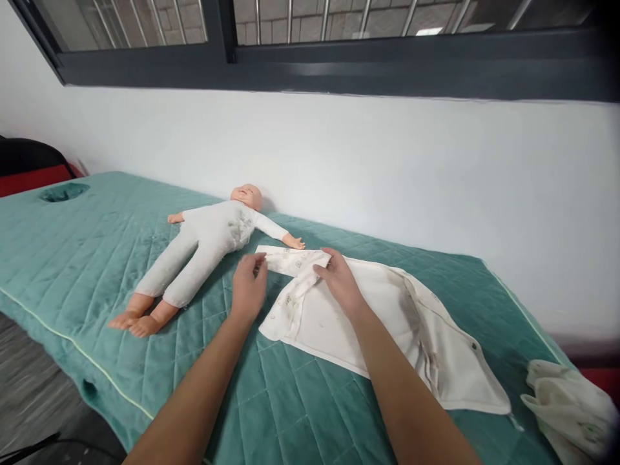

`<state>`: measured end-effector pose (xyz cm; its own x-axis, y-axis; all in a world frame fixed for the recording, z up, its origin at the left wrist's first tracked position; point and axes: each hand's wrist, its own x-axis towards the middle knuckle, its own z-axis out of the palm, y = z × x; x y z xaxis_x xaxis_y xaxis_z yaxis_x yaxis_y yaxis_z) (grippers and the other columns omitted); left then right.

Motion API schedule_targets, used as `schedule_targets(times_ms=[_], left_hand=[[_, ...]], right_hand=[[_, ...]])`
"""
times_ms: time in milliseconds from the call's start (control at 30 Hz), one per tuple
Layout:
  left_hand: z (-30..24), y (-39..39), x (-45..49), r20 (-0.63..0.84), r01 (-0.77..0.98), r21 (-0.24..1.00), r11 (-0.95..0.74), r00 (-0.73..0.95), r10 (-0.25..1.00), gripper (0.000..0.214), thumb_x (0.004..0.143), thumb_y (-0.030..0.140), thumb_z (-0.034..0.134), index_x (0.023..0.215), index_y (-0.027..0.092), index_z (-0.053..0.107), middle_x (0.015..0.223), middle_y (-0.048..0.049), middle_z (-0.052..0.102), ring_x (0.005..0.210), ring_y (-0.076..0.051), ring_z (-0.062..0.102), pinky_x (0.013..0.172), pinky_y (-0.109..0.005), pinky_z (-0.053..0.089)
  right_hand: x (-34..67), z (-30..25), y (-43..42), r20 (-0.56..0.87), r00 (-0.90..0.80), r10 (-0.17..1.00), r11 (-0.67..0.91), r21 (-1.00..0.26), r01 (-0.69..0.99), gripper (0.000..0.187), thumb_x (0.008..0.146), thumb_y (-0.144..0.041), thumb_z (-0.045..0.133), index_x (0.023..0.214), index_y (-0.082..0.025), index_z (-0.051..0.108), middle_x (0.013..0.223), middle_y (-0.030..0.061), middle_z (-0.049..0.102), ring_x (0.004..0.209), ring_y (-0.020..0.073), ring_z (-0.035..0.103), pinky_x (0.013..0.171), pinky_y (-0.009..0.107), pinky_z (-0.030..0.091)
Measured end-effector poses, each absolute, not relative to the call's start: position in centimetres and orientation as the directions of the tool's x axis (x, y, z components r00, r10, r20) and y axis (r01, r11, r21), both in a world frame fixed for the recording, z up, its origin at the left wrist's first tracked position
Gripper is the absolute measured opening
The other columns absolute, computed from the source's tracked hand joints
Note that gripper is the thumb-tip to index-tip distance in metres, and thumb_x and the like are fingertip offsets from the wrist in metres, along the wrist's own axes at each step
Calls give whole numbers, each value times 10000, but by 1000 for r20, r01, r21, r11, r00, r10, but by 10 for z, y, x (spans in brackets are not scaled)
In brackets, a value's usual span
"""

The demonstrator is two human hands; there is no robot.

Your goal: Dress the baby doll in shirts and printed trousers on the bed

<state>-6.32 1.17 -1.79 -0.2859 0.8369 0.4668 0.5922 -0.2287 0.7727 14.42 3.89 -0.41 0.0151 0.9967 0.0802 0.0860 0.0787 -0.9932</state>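
Observation:
A white baby shirt [334, 323] with small prints lies spread on the bed, one sleeve [290, 259] stretched toward the left. My left hand [249, 284] has its fingers curled closed at the cuff end of that sleeve. Nearer the shirt's body, my right hand [341, 278] pinches the sleeve between thumb and fingers. Just beyond the sleeve, a baby doll [213, 226] with a white cloth body lies on its back, head toward the wall and bare feet toward the near left. One of the doll's hands [294, 241] rests close to the sleeve's upper edge.
A green quilted cover [300, 413] lies over the bed, with a hole [64, 192] at far left. Another crumpled white cloth [574, 407] sits at the right edge. Behind stand a white wall [411, 174] and a dark window frame [387, 68]. A black and red object [33, 165] is at left.

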Motion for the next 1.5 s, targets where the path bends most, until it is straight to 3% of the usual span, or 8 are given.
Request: schedule_targets(times_ms=[67,167,367,700,833,1000,1200,1500], left_hand=[[-14,-16,-59,469,561,773,-295,-194,861,224,913,276,487,1054,202,644,1045,-60,656,974,-195,607,847,-346,519],[-12,-64,-55,519,577,715,-395,-59,852,219,914,235,489,1074,222,638,1125,-61,626,1069,-198,570,927,-369,486],[-19,-115,-48,501,708,464,-532,286,817,522,809,23,443,1265,252,552,1347,-73,525,1230,-239,468,1027,-460,417],[-22,-101,-31,534,861,276,-428,233,813,188,953,231,476,1014,215,653,1014,-64,657,921,-212,571,793,-368,462],[-21,-108,-33,556,825,347,-446,202,806,218,924,141,470,1060,206,628,1021,-61,654,920,-200,565,814,-365,459],[-23,-118,-39,529,739,449,-502,233,816,541,740,-52,430,1185,219,574,1249,-59,579,1155,-215,507,966,-400,430],[-31,-109,-41,517,756,497,-426,137,845,286,895,82,458,1088,216,622,1095,-51,637,1021,-203,550,895,-384,459],[-8,-125,4,550,800,205,-563,382,743,203,932,178,489,1076,219,626,964,-52,650,874,-210,555,737,-363,430]], right_hand=[[148,-6,40,86,2,996,84,-980,180,516,741,-335,635,1232,-212,535,1061,37,664,916,195,630,805,331,498],[158,-8,43,88,60,994,60,-924,377,469,755,-354,598,1205,-224,567,941,8,662,798,178,621,736,309,489],[181,-11,45,98,150,984,8,-861,509,451,724,-311,601,1162,-206,589,863,10,632,784,191,604,761,313,461],[184,-13,45,103,142,985,4,-820,572,482,722,-253,570,1201,-206,564,911,35,661,846,213,624,771,309,479],[185,-12,43,104,128,986,8,-806,592,476,738,-239,558,1213,-209,564,977,54,665,896,222,628,831,331,479],[192,-13,42,112,111,987,21,-793,609,445,754,-190,532,1195,-218,585,1079,78,660,1014,234,615,935,365,448],[195,-19,45,113,116,987,20,-797,604,444,743,-204,560,1185,-248,588,1087,47,671,994,203,629,883,319,481],[197,-8,40,169,152,974,29,-756,653,409,780,-215,535,1183,-255,594,1087,39,681,996,209,623,873,324,466]])
